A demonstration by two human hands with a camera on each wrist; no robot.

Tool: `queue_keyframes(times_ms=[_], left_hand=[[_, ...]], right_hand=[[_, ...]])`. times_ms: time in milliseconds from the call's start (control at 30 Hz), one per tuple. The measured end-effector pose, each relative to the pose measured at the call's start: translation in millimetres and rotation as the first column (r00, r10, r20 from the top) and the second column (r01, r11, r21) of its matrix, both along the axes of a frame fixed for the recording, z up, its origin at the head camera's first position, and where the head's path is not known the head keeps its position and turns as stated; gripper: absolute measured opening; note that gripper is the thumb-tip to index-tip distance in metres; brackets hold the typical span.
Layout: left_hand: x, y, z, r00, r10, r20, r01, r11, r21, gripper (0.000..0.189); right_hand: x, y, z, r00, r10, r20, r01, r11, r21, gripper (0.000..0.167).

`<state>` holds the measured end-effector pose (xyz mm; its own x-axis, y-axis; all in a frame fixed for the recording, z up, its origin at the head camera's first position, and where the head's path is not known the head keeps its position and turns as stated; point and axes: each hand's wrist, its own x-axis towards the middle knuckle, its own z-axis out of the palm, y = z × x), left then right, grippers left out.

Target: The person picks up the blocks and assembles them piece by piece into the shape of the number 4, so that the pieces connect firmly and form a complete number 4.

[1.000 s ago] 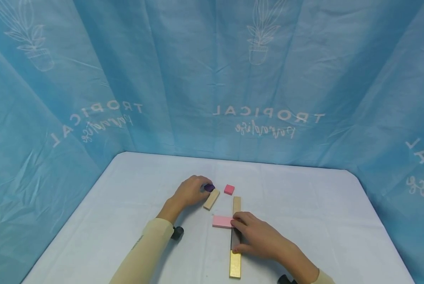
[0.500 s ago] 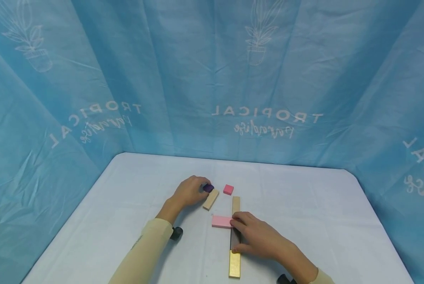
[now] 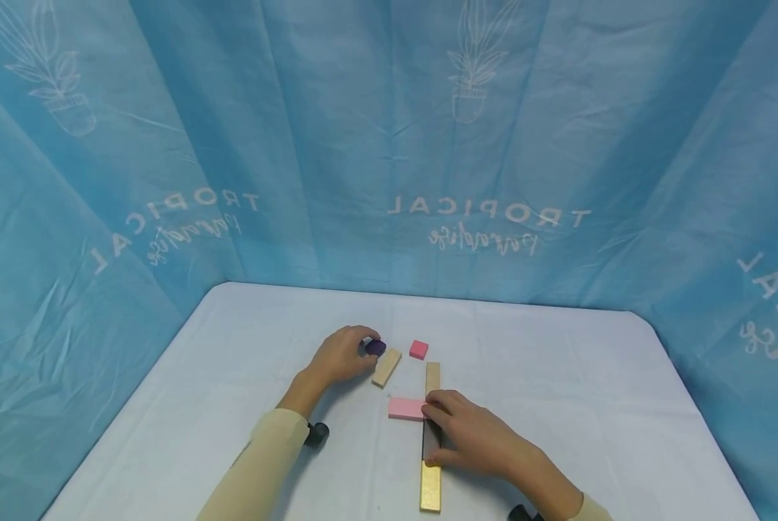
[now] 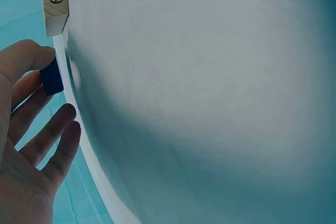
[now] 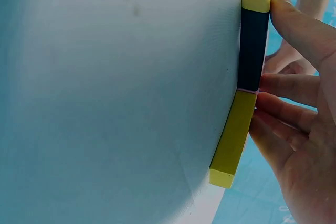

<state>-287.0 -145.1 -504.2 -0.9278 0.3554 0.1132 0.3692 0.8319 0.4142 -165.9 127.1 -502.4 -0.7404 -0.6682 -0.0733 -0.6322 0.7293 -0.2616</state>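
Between thumb and fingertips, my left hand [image 3: 343,354] pinches a small dark purple block [image 4: 51,80], just left of a pale wooden block [image 3: 386,368]. That wooden block carries the printed number 68 in the left wrist view. My right hand [image 3: 472,432] rests over a straight row of blocks: a tan one [image 3: 433,375] at the far end, a black one [image 5: 253,51] in the middle and a gold one [image 3: 430,488] nearest me. Its thumb touches where black meets gold; its fingertips lie by the far end of the black block. A pink block [image 3: 404,409] sticks out leftward beneath those fingertips.
A small reddish-pink block [image 3: 418,349] lies beyond the row, right of the wooden block. White cloth [image 3: 590,391] covers the table, and a blue printed curtain [image 3: 336,145] hangs behind its far edge and along both sides.
My left hand has shifted slightly left with the purple block, widening the gap to the wooden block. The right hand and the row of blocks stay in place.
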Motion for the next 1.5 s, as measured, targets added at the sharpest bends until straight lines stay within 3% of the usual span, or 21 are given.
queue_keyframes(times_ms=[300, 933, 1500], left_hand=[[10.3, -4.3, 1.5, 1.000, 0.023, 0.009, -0.023, 1.000, 0.021, 0.039], [26.0, -3.3, 6.7, 0.999, -0.027, -0.035, 0.030, 0.997, 0.077, 0.038], [39.8, -3.0, 8.3, 0.994, -0.071, -0.082, 0.075, 0.996, 0.043, 0.039]], right_hand=[[2.1, -1.6, 1.7, 1.000, -0.011, 0.018, 0.011, 1.000, 0.004, 0.083], [2.1, -0.5, 2.6, 1.000, -0.010, 0.005, 0.010, 1.000, 0.006, 0.084], [2.7, -0.3, 0.8, 1.000, -0.007, -0.007, 0.008, 1.000, 0.008, 0.084]])
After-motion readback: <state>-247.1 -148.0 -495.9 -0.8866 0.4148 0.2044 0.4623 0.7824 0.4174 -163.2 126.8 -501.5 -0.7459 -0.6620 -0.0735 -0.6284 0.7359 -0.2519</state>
